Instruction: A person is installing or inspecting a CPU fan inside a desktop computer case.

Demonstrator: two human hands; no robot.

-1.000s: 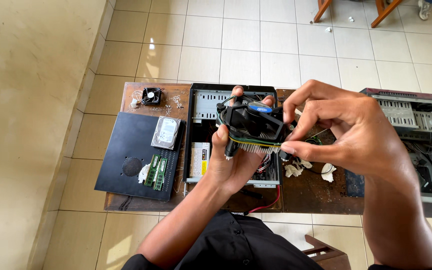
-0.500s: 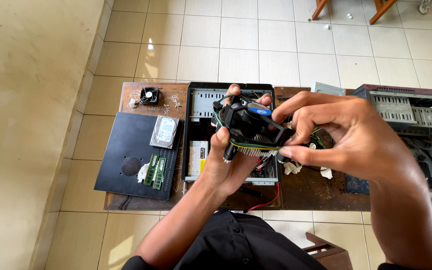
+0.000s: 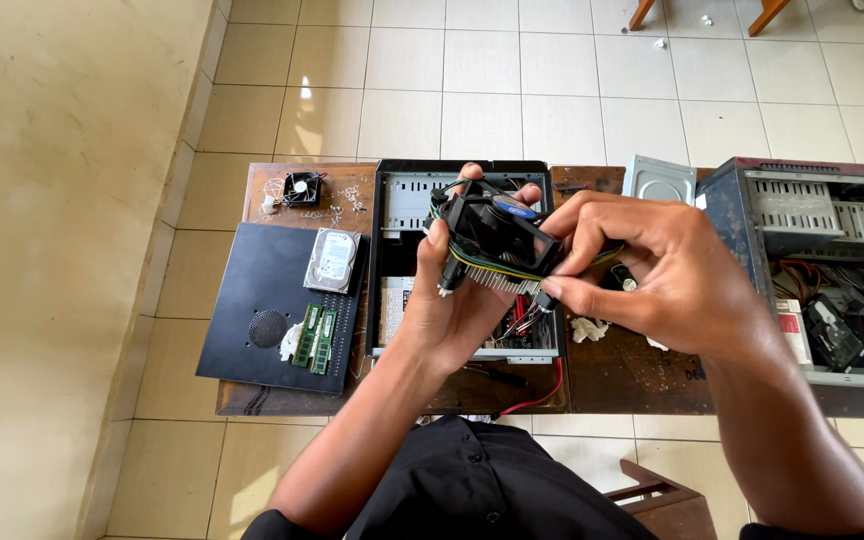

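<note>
Above the counter [image 3: 632, 370]: both hands hold 1 cooler fan [image 3: 497, 235] up in the air, over the open flat case [image 3: 392, 260].
Left hand [image 3: 452, 300]: under and behind the cooler fan, palm cupping it, thumb on its left edge, fingertips over the far rim; closed on it.
Right hand [image 3: 652, 265]: comes in from the right, thumb and forefinger pinched on the fan's right corner, at a black push-pin and the coloured wires.
Lie of the fan: tilted, black frame and blue hub label facing up and toward the right hand, metal fins pointing down toward the left palm.
Nearer hand: both touch it; the left carries its weight.
Left of the hands: hard drive [image 3: 332, 260] and 2 memory sticks [image 3: 315, 338] on a black panel [image 3: 252, 320].
Far right: open tower case [image 3: 812, 250].
</note>
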